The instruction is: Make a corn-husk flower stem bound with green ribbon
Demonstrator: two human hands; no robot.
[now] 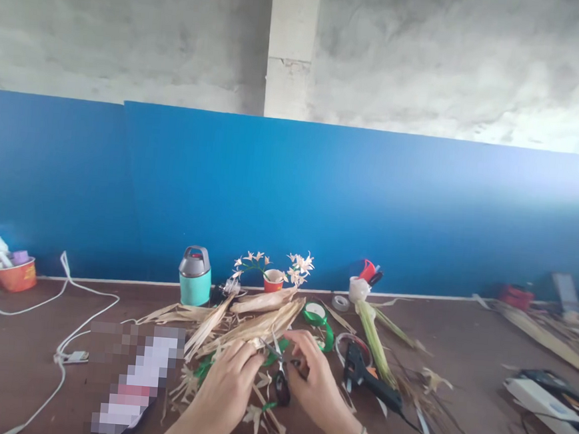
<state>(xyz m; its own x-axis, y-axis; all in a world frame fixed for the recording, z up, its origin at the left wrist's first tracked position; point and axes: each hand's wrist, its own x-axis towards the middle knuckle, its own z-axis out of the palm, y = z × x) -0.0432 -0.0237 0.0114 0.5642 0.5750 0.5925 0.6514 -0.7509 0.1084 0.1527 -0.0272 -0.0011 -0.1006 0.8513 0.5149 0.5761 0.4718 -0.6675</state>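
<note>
My right hand (pixel 313 373) is closed on a pair of scissors (pixel 282 385) with dark handles, and the blades point up and left between my hands. Opposite it, my left hand (pixel 231 376) has its fingers pinched together close to the blades. A small pale piece, looking like dried husk, shows at these fingertips; most of it is hidden. Long dried corn husks (pixel 261 325) lie just beyond both hands. Star-shaped husk flowers (pixel 253 420) and scraps are scattered beneath them. Green ribbon or tape (pixel 328 334) curls beside a white-centred roll (pixel 315 310).
A black glue gun (pixel 371 378) with a cable lies at right, near green stalks (pixel 377 341). At the back stand a teal flask (pixel 195 283) and a red cup (pixel 273 282) by flower sprays (pixel 299 268). A white cable (pixel 62 333) and a blurred-out oblong (pixel 139 382) lie left.
</note>
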